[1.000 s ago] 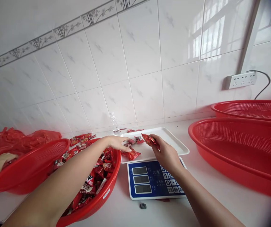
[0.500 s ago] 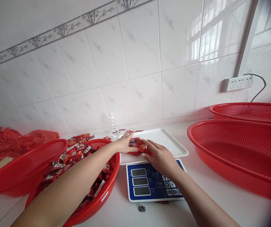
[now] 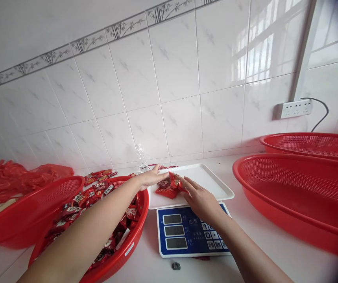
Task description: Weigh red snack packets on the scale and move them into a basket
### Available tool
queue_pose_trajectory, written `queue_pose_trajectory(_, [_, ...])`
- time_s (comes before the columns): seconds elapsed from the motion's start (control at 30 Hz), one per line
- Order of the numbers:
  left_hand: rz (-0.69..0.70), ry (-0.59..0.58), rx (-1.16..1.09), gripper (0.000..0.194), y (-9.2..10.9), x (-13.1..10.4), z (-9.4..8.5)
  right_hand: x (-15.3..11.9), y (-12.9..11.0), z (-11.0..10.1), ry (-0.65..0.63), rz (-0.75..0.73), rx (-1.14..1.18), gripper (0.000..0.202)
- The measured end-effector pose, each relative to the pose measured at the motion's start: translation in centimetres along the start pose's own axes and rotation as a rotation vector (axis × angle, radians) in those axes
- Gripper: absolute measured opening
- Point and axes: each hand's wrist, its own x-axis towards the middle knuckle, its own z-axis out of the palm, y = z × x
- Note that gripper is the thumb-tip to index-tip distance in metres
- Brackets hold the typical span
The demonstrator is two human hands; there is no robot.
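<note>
Several small red snack packets [image 3: 168, 191] lie in a pile on the left part of the white tray [image 3: 213, 182] of a weighing scale. My left hand [image 3: 151, 177] is open at the pile's left side, its thumb raised and fingers stretched over the tray. On the pile's right, my right hand [image 3: 198, 194] is open with its fingertips against the packets. The blue key panel [image 3: 186, 232] of the scale faces me, partly covered by my right forearm. Under my left forearm, a red basket [image 3: 143, 224] is full of similar red packets [image 3: 98, 196].
An oval red basket [image 3: 289, 196] stands at right, another red basket [image 3: 310, 141] behind it. At left are a tilted red basket [image 3: 24, 212] and red plastic bags [image 3: 27, 177]. A clear bottle [image 3: 141, 157] stands by the wall. A small dark object [image 3: 176, 266] lies before the scale.
My left hand has drawn back slightly to the left and its fingers have straightened off the packets. The packets now sit loosely on the tray. My right hand has barely moved.
</note>
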Motion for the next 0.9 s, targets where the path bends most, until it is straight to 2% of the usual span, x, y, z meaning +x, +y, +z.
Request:
queue_pose_trajectory(0.1, [-0.048, 0.15, 0.056, 0.084, -0.2, -0.9, -1.7, 0.1, -0.3, -0.4, 0.001, 0.025, -0.017, 0.047])
queue_pose_trajectory(0.2, [-0.004, 0.222, 0.199, 0.068, -0.5, -1.8, -2.1, 0.2, -0.6, -0.5, -0.018, 0.048, -0.017, 0.045])
queue_pose_trajectory(0.3, [0.094, 0.179, 0.335, 0.056, 0.0, -2.0, -0.3, 0.2, -0.6, -0.2, -0.02, 0.077, -0.003, 0.042])
queue_pose_trajectory(0.43, [0.256, 0.058, 0.316, 0.039, 1.5, -1.0, 3.3, 0.1, -0.2, 0.3, -0.005, 0.098, 0.046, 0.037])
queue_pose_trajectory(0.53, [0.263, 0.122, 0.238, 0.02, 2.5, 0.3, 5.1, 0.2, 0.0, 0.4, 0.03, 0.134, 0.099, 0.035])
queue_pose_trajectory(0.6, [0.232, 0.181, 0.197, 0.016, 3.1, 0.7, 5.3, 0.2, 0.0, 0.2, 0.079, 0.155, 0.164, 0.034])
queue_pose_trajectory(0.67, [0.237, 0.228, 0.185, 0.015, 3.7, 0.3, 4.3, 0.1, -0.4, -0.1, 0.136, 0.161, 0.259, 0.034])
queue_pose_trajectory(0.73, [0.271, 0.258, 0.169, 0.015, 4.2, -1.1, 2.1, 0.1, -0.8, -0.4, 0.195, 0.164, 0.356, 0.036])
queue_pose_trajectory(0.83, [0.293, 0.234, 0.109, 0.014, 4.6, -4.6, -2.8, 0.0, -1.2, -0.8, 0.258, 0.18, 0.434, 0.038])
queue_pose_trajectory(0.9, [0.245, 0.201, 0.128, 0.014, 4.1, -7.0, -6.3, 0.0, -1.2, -0.8, 0.263, 0.193, 0.453, 0.038])
